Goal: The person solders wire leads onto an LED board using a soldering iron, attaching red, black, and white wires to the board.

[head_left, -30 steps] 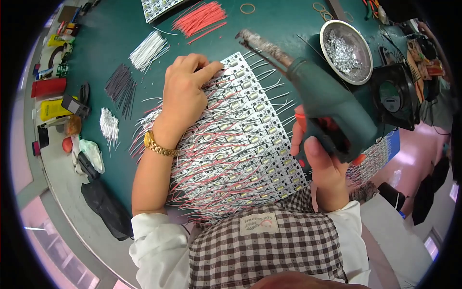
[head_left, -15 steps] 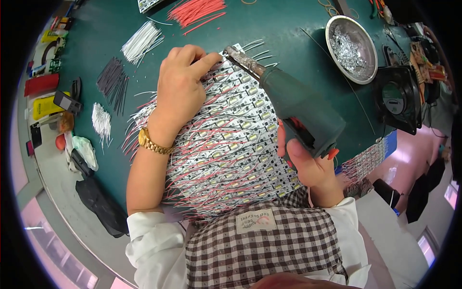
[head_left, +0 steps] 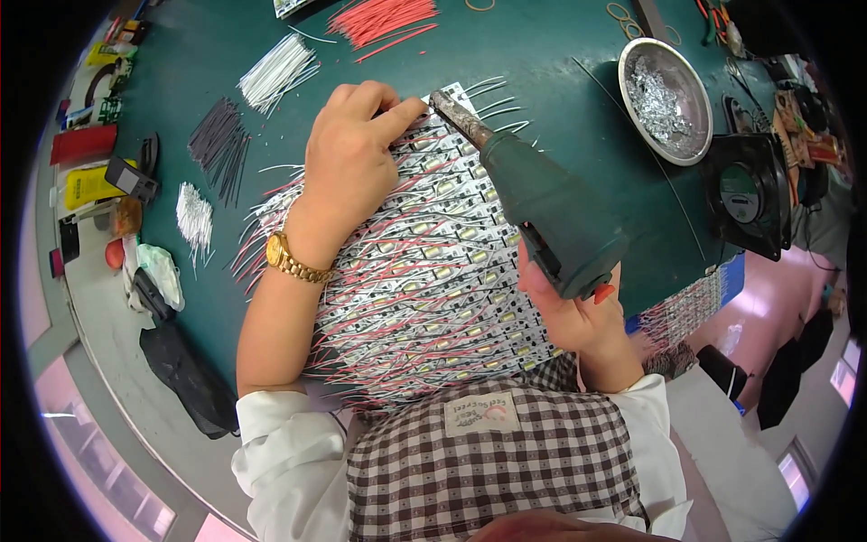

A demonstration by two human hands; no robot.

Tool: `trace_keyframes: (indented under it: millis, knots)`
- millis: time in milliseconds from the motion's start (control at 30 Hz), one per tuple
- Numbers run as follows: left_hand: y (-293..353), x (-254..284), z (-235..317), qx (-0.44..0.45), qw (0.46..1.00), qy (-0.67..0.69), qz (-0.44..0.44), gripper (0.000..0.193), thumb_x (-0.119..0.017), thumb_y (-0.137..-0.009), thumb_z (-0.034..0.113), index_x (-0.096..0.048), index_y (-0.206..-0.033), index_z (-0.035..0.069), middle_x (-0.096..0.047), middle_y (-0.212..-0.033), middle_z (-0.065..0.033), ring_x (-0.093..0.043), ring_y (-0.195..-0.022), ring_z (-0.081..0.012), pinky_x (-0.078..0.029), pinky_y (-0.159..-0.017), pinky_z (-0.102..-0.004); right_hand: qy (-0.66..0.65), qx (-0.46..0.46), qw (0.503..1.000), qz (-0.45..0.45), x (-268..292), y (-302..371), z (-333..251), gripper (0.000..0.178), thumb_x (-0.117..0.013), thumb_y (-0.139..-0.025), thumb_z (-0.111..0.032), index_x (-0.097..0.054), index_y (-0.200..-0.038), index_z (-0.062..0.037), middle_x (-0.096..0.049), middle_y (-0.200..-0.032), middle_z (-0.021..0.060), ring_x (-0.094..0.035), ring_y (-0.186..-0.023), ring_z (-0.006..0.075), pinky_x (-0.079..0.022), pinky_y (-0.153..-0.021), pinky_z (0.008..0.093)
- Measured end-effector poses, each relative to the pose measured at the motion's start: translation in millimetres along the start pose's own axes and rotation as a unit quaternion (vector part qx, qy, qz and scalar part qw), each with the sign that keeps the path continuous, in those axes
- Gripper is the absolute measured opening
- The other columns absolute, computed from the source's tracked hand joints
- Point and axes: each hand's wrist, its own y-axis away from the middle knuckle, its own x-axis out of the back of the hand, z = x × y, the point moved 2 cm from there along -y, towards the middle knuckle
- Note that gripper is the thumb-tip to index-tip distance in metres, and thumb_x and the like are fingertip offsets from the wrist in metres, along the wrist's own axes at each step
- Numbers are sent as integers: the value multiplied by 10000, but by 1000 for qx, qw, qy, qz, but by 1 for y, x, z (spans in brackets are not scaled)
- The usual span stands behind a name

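Observation:
A sheet of white circuit boards (head_left: 452, 262) lies in front of me, covered with rows of small components and many red, white and black wires. My left hand (head_left: 352, 149), with a gold watch (head_left: 282, 256) on the wrist, rests over its far left part. Thumb and fingers come together at the far edge; whatever is between them is hidden. My right hand (head_left: 582, 316) is wrapped round the handle of a dark green soldering gun (head_left: 551, 199). The gun slants toward the far left, its worn metal tip at the sheet's far edge, close to my left fingertips.
Bundles of red wires (head_left: 381, 23), white wires (head_left: 278, 74), black wires (head_left: 219, 140) and short white wires (head_left: 194, 217) lie left and far. To the right stand a metal bowl (head_left: 695, 95) with silvery bits and a black fan (head_left: 745, 194). More wired boards (head_left: 682, 316) lie beyond my right arm.
The whole view has shifted slightly. The soldering gun's rear and my right hand have moved a little left, while its tip stays at the sheet's far edge. My left hand keeps its place on the sheet.

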Motion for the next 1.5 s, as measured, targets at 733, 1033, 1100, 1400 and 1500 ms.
trace_keyframes:
  millis: [733,1033,1100,1400,1500]
  knots:
    - [5,-9,-20,-10,1000,-16,-3,288,-564,-667,-30,-674,-900,100,-560,-792,-47,-527,-743,-243,-452,-639,-360,-179,-3,976,121,2,-7,28,556,-589,-872,-357,-450,-1200,70,-568,-782,114,-568,-597,158,-463,-530,245]
    - [32,43,-56,119,992,-28,-36,309,-597,-707,-17,-638,-1002,67,-589,-914,-80,-552,-883,-269,-434,-779,-385,-188,-2,972,144,5,-17,43,415,-518,-906,-256,-464,-1189,43,-554,-787,101,-550,-605,143,-471,-552,248]
    - [65,66,-83,214,969,-123,-1,265,-635,-753,54,-637,-1018,67,-591,-940,-87,-548,-917,-276,-430,-802,-404,-187,-10,972,142,3,-21,44,379,-499,-915,-231,-468,-1180,38,-550,-786,99,-544,-603,140,-468,-549,248]
    - [85,76,-130,182,905,-355,-145,118,-613,-798,137,-665,-877,67,-599,-857,-82,-569,-886,-265,-395,-821,-454,-205,29,968,139,0,-30,56,284,-516,-924,-126,-512,-1161,31,-567,-791,63,-542,-589,106,-440,-528,225]
    - [75,68,-142,152,881,-399,-204,89,-591,-770,93,-673,-787,64,-619,-799,-92,-600,-824,-281,-423,-789,-445,-205,35,967,145,-1,-33,60,258,-512,-925,-97,-523,-1145,38,-566,-770,56,-538,-585,100,-436,-529,224]
